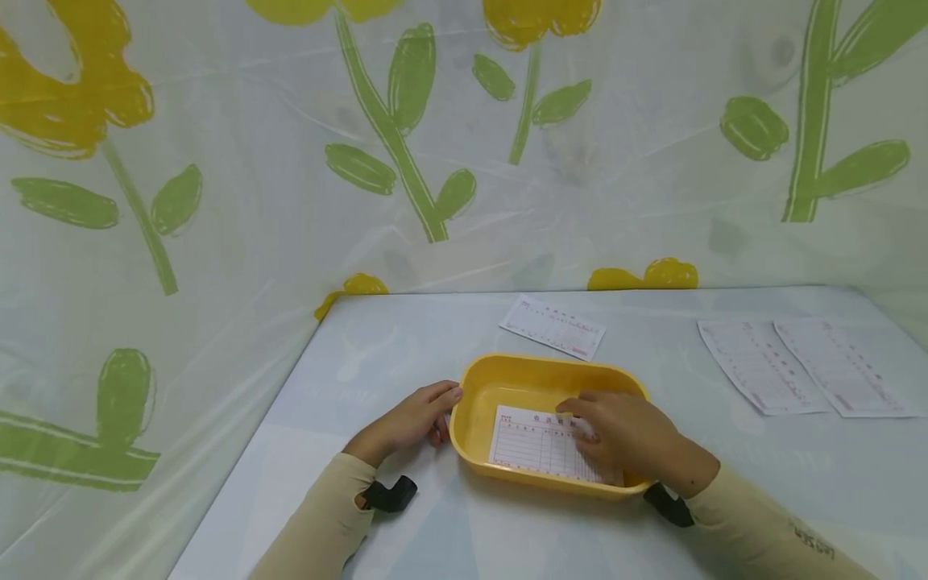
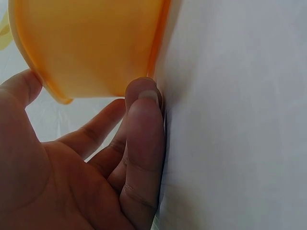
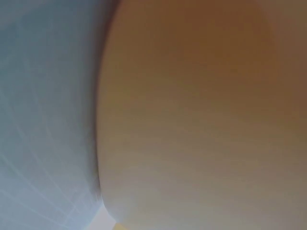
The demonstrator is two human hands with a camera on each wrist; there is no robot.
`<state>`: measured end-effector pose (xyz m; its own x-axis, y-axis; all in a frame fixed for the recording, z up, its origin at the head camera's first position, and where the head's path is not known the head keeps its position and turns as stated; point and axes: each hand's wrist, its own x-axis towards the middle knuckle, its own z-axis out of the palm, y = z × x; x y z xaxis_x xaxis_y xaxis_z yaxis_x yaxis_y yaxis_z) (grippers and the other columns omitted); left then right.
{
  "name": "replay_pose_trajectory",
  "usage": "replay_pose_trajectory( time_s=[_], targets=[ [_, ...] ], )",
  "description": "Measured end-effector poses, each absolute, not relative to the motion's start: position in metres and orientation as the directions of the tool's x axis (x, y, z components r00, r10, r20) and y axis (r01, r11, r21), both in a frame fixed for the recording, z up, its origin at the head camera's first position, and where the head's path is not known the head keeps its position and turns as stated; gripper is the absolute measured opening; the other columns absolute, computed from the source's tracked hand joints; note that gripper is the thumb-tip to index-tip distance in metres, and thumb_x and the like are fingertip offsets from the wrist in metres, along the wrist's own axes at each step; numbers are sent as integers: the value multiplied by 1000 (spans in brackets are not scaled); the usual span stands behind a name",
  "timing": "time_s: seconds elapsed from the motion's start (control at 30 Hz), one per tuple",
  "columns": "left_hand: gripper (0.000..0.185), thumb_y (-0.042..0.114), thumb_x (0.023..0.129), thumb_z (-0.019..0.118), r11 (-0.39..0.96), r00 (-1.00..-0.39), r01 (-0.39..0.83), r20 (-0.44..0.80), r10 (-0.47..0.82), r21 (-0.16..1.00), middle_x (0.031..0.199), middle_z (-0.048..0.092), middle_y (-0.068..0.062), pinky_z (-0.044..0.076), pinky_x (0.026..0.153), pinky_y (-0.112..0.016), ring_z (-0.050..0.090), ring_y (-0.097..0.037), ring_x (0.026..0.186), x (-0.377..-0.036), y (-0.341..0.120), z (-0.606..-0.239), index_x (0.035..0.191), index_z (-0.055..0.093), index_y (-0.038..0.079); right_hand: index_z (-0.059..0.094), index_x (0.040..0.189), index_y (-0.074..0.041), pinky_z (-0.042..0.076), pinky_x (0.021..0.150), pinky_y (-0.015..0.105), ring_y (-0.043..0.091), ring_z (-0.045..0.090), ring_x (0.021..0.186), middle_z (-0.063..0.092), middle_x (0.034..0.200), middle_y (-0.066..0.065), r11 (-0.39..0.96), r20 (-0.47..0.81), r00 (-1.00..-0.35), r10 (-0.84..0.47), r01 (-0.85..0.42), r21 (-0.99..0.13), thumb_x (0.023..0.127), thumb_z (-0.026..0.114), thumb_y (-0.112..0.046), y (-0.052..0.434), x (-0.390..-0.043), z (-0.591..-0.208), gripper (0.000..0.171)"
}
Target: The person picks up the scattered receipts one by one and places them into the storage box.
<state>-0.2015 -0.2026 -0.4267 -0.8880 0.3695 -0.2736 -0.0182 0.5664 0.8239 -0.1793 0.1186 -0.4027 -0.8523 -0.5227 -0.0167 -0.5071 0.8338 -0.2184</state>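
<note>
Yellow, oblong and shallow, the tray (image 1: 536,379) stood just below the centre of the head frame, on a pale table (image 1: 507,532). On its floor, from the middle toward the right end, lay a white printed slip (image 1: 536,443) ruled into columns.

At the tray's left end the left hand (image 1: 416,411) rested its fingers against the outside, loosely bent and not clenched; the left wrist view showed a digit at the rim and other fingertips beside the base. The right hand (image 1: 627,427) reached over the tray's right side, its bent fingers on the right part of the slip. I could not tell whether they pinched it (the right wrist view was mostly a blurred tan surface, too close to read).

Above the tray in the frame, near its far rim, another slip (image 1: 554,326) lay askew. Toward the right edge lay two more, a left sheet (image 1: 761,366) and a right sheet (image 1: 844,366), side by side. Cream sleeves (image 1: 319,515) covered both forearms, and across the top hung a white cloth (image 1: 580,201) with yellow flowers and green leaves.
</note>
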Motion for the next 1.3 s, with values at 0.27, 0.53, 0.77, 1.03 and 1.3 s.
replay_pose_trajectory(
  time_s=[0.27, 0.53, 0.77, 1.03, 1.3],
  targets=[
    [51, 51, 105, 40, 564, -886, -17, -274, 374, 826, 79, 66, -5, 54, 64, -29, 61, -17, 67, -201, -203, -428, 139, 53, 15, 71, 119, -19, 57, 78, 33, 6, 55, 76, 69, 103, -3, 825, 26, -846, -533, -526, -208, 86, 78, -29, 119, -177, -405, 35],
    [51, 51, 105, 41, 565, -880, -25, -286, 380, 825, 78, 65, -5, 53, 65, -30, 60, -18, 67, -202, -204, -429, 139, 53, 15, 71, 119, -18, 58, 85, 36, 8, 60, 85, 70, 106, -2, 813, 35, -840, -541, -534, -231, 88, 76, -30, 120, -177, -403, 33],
    [49, 50, 105, 41, 556, -882, -9, -268, 387, 831, 78, 65, -6, 53, 64, -30, 60, -18, 65, -204, -205, -430, 136, 55, 14, 71, 120, -16, 58, 87, 37, 12, 64, 90, 70, 109, 1, 806, 63, -834, -548, -546, -226, 90, 75, -30, 121, -177, -401, 33],
    [50, 51, 105, 41, 556, -879, -14, -276, 390, 831, 77, 66, -5, 53, 65, -30, 60, -18, 65, -204, -206, -429, 138, 53, 15, 70, 121, -18, 57, 91, 41, 17, 65, 101, 70, 114, 1, 791, 55, -830, -555, -547, -272, 92, 72, -29, 123, -179, -396, 31],
    [50, 50, 105, 41, 564, -880, -17, -280, 383, 825, 77, 65, -6, 53, 65, -29, 59, -18, 66, -204, -205, -429, 138, 53, 15, 71, 119, -18, 58, 89, 41, 19, 66, 101, 69, 113, 2, 758, 140, -798, -586, -601, -253, 91, 74, -25, 128, -178, -394, 29]
  ],
)
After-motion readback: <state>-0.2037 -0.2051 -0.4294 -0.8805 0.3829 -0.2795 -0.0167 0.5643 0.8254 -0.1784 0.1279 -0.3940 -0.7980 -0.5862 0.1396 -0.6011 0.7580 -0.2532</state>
